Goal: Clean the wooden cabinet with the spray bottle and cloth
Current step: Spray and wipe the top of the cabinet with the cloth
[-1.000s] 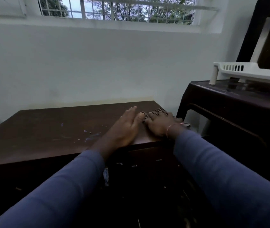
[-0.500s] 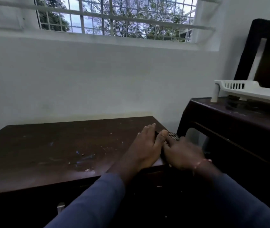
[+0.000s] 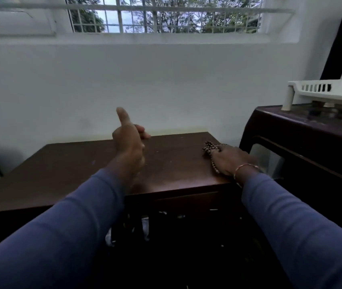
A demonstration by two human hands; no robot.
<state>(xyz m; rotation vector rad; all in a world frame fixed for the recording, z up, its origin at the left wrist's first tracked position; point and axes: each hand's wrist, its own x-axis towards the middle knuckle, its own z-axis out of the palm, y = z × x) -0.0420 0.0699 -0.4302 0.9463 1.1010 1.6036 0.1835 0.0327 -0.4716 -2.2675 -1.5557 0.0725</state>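
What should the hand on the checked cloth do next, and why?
Probably slide the cloth leftward across the cabinet top. The right hand presses it at the right edge, the left hand is lifted clear, and specks remain on the wood.

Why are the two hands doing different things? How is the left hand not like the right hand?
The left hand is lifted above the cabinet, while the right hand lies flat on it. The left hand is empty with its thumb up; the right hand presses a checked cloth near the cabinet's right edge. The right wrist has a thin bangle; the left shows none. Both come from blue sleeves.
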